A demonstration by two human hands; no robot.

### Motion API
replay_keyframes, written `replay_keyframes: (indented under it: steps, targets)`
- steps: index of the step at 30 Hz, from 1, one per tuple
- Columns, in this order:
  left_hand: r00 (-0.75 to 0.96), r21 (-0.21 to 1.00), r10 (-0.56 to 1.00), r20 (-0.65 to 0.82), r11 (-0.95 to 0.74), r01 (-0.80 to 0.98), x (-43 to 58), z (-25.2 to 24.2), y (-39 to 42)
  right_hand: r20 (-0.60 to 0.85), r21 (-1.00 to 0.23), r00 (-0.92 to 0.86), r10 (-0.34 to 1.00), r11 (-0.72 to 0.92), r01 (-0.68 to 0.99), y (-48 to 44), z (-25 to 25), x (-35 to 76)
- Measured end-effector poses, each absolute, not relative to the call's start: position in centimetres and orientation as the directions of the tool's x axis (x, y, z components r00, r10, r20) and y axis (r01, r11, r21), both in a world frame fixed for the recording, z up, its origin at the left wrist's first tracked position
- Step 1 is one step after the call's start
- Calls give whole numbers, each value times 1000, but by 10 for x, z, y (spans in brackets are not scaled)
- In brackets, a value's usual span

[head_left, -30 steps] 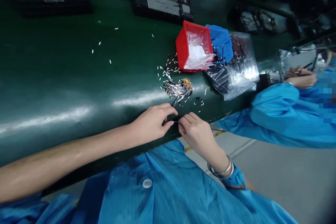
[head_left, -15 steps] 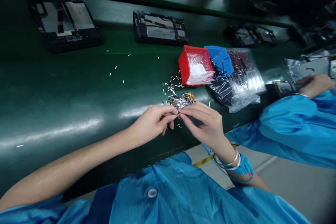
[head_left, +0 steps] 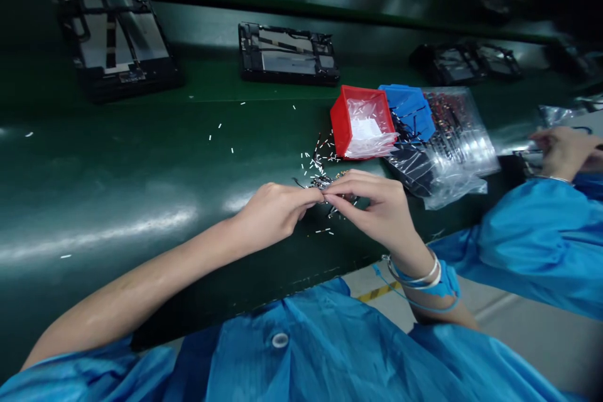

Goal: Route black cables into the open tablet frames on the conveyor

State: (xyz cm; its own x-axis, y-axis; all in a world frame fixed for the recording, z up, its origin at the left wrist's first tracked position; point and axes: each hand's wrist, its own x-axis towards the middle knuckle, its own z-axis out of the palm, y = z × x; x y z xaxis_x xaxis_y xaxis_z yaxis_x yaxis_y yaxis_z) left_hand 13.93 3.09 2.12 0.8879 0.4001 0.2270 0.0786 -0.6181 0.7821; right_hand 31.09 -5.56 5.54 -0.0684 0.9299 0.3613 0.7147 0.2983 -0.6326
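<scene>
My left hand [head_left: 277, 213] and my right hand [head_left: 377, 201] meet fingertip to fingertip low over the green bench. Both are closed in a pinch; whatever sits between the fingertips is too small and covered to name. Just beyond the fingers lies a pile of small dark and silvery strip-like parts [head_left: 320, 182], partly hidden by my right hand. Tiny white slips [head_left: 318, 166] are scattered around the pile, with a few more nearer the bench edge. A bit of gold-coloured parts [head_left: 343, 173] shows behind my right fingers.
Behind the pile stand a red bin [head_left: 342, 129] holding a clear bag and a blue bin [head_left: 421, 114] with black strips. Clear plastic bags [head_left: 464, 132] lie to their right. Opened devices [head_left: 289, 55] line the back. At far right, a co-worker's hand [head_left: 565, 151] works.
The view has shifted slightly, so bins and devices sit further right. My left fingers have curled in closer against my right fingertips. The co-worker's hand has also moved.
</scene>
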Motion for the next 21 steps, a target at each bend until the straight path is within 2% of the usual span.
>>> replay_keyframes:
  steps: [2,4,6,8,9,11,13,17,21]
  targets:
    - [891,799,409,198,-594,95,140,22,32,364,-609,-88,927,308,731,-53,55,315]
    - [881,882,459,114,-455,122,142,23,32,411,-516,-36,911,265,814,-48,53,327]
    - [855,972,516,-46,-173,156,145,22,33,511,-349,93,854,108,931,-42,51,344]
    - [819,972,524,-232,147,181,148,20,35,607,-195,179,774,-73,978,-37,49,356]
    - [803,945,512,-304,268,187,149,19,37,629,-149,169,759,-96,984,-36,47,356]
    - [784,895,486,-387,401,193,151,17,39,639,-136,58,767,38,990,-38,43,345]
    - [786,879,472,-400,439,184,152,16,41,629,-148,-100,771,244,958,-42,38,323]
    - [806,919,500,-318,370,133,152,14,39,579,-134,-162,799,290,948,-50,31,291]
    - [808,974,547,-221,174,149,150,14,36,559,-151,-171,812,302,941,-47,30,292]
